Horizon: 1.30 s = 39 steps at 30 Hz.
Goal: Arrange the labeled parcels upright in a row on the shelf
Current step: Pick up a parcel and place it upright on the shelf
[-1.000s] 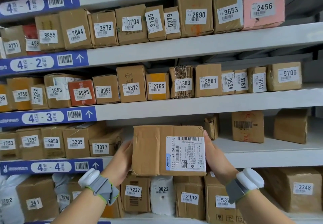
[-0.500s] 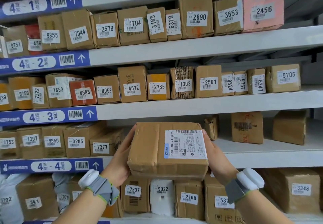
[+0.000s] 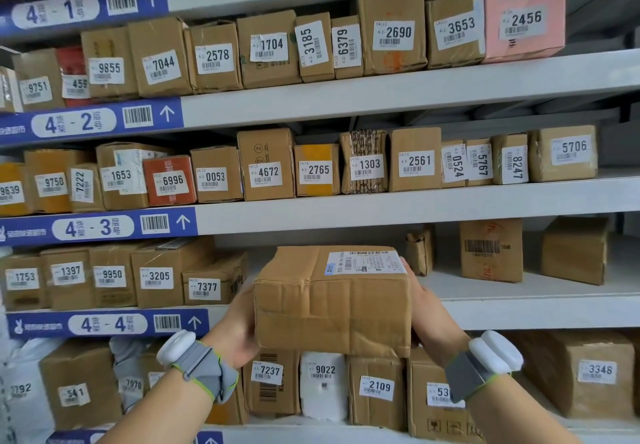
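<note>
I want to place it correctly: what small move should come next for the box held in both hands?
Probably push the held box forward into the gap right of parcel 7377; left hand and right hand hold it just before that shelf.

Brown labeled parcel [image 3: 332, 301], label skyward

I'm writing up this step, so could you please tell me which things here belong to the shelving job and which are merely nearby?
Part of the job:
- brown parcel, shipping label facing up, held between both hands
- left hand and right hand
- shelf 4-4, with the gap beside parcel 7377

Just nearby:
- rows on shelves 4-2 and 4-3, such as pink box 2456
- white parcel 9022 on the shelf below
</note>
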{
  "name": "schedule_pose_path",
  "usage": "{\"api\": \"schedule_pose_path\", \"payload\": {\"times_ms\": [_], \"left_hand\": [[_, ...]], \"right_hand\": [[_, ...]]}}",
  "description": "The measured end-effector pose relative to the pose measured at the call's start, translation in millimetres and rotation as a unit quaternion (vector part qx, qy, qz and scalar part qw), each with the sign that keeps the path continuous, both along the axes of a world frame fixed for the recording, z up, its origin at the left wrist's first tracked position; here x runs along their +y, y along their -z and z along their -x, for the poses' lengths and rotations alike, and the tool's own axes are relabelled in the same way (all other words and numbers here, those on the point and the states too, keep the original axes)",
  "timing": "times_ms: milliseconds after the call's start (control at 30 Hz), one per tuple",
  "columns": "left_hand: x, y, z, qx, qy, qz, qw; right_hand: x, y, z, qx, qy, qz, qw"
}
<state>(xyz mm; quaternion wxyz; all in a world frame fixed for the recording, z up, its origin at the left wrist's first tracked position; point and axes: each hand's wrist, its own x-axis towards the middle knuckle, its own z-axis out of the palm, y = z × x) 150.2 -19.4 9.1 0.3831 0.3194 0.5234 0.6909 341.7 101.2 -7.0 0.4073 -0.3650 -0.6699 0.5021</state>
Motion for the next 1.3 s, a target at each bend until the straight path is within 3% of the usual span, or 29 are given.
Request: {"api": "schedule_pose_path", "payload": {"times_ms": [267,500,633,800,1067,1300], "left_hand": [[-6.6,-2.7,-0.1,-0.054,-0.007,-0.004,0.999],[-7.5,1.2,8.8,-0.115,0.011,-0.032,0.993],[-8.4,5.2,17.6,-0.129,-0.014,-0.026,0.991],[-2.9,3.1,16.7,-0.072,0.008,-0.056,0.996],[-3.1,-3.4,11.6,-0.029,0.053,-0.113,0.992],[-14.0,-4.6,-5.3,0.102,0.105,-0.109,0.983]], "right_hand": [[3.3,5.5,6.2,-0.065,0.002,-0.015,0.998],[-2.5,-3.1,6.3,0.013,0.02,0.013,1.0],[-12.5,-4.1,4.9,0.07,-0.037,0.006,0.997],[-18.0,3.9,5.4,0.147,-0.122,0.052,0.98],[-3.0,10.1,11.8,0.259,-0.064,0.11,0.958],[12.5,15.0,21.9,0.274,-0.012,0.14,0.952]]}}
